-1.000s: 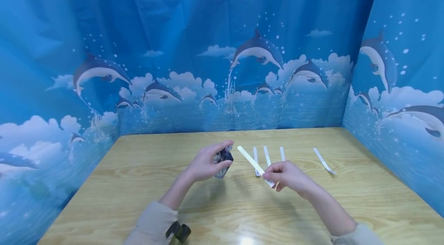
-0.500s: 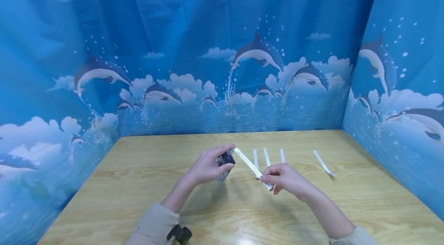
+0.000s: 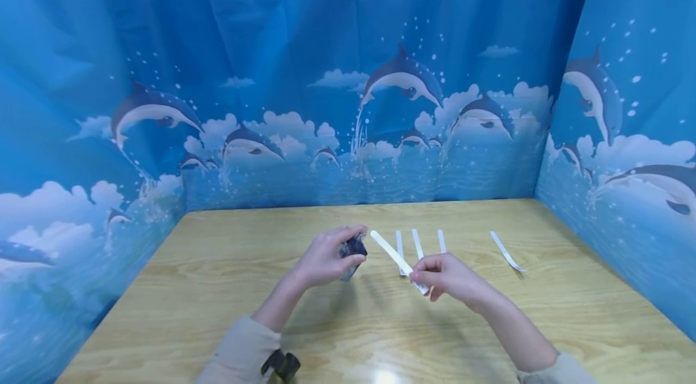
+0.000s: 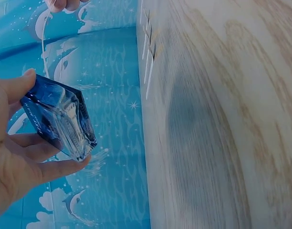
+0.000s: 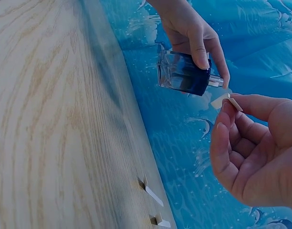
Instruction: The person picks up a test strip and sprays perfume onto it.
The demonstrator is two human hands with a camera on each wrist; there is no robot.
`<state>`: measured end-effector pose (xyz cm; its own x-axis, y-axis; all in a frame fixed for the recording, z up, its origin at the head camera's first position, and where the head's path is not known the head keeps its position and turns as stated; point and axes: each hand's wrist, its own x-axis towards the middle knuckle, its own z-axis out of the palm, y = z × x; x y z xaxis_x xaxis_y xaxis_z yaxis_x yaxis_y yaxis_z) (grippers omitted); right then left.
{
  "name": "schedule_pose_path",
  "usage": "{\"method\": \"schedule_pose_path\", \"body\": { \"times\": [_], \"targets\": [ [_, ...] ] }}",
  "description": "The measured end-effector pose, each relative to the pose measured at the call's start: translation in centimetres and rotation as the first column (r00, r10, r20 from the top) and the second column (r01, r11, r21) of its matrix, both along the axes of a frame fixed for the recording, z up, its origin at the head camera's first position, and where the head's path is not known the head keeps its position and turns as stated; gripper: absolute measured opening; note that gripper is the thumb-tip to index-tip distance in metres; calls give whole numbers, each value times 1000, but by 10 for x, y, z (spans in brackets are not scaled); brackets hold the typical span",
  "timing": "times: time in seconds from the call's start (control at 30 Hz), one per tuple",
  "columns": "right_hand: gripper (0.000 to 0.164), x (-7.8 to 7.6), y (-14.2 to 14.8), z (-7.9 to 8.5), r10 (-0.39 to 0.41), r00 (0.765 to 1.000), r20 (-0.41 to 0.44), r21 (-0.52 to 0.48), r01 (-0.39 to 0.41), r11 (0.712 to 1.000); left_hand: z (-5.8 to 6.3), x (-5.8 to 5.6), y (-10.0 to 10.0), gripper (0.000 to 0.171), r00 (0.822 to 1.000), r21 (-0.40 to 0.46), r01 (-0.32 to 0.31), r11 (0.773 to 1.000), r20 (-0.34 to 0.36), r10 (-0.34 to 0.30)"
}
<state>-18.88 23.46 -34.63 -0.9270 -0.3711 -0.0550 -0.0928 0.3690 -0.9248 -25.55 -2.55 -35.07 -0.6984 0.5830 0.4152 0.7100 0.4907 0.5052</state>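
My left hand (image 3: 326,256) grips a dark blue glass perfume bottle (image 4: 60,114) above the table, its index finger at the silver spray nozzle (image 5: 215,81). The bottle is tilted, with that nozzle toward the strip in my right hand. Between thumb and fingers, my right hand (image 3: 451,278) pinches one end of a white paper test strip (image 3: 393,253), which slants up and left. The strip's far tip is close beside the left fingertips in the head view. Seen from the right wrist, the strip (image 5: 221,101) shows nearly end-on, with a bent end at the fingers.
On the wooden table (image 3: 217,299), several more white strips (image 3: 417,243) lie behind my right hand. One strip (image 3: 505,251) lies apart on the right, its near end bent up. A blue dolphin-print curtain (image 3: 304,70) encloses the back and sides.
My left hand and the bottle have shifted slightly right, toward the strip. My right hand and its strip have edged a little left. The strips on the table stay put.
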Motion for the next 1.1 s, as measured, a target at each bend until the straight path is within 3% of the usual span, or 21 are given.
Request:
{"method": "schedule_pose_path", "body": {
  "times": [0.33,0.77,1.1],
  "targets": [
    [25,-1,2,0,-3,1000,6,10,3,1000,2,0,-5,55,999,22,-11,1000,49,10],
    [21,1,5,-2,-6,1000,-11,15,6,1000,4,2,-8,56,998,20,-23,1000,53,22],
    [22,0,6,-1,10,1000,-23,31,-9,999,10,1,-7,56,999,-7,26,1000,20,-26]
  ]
}}
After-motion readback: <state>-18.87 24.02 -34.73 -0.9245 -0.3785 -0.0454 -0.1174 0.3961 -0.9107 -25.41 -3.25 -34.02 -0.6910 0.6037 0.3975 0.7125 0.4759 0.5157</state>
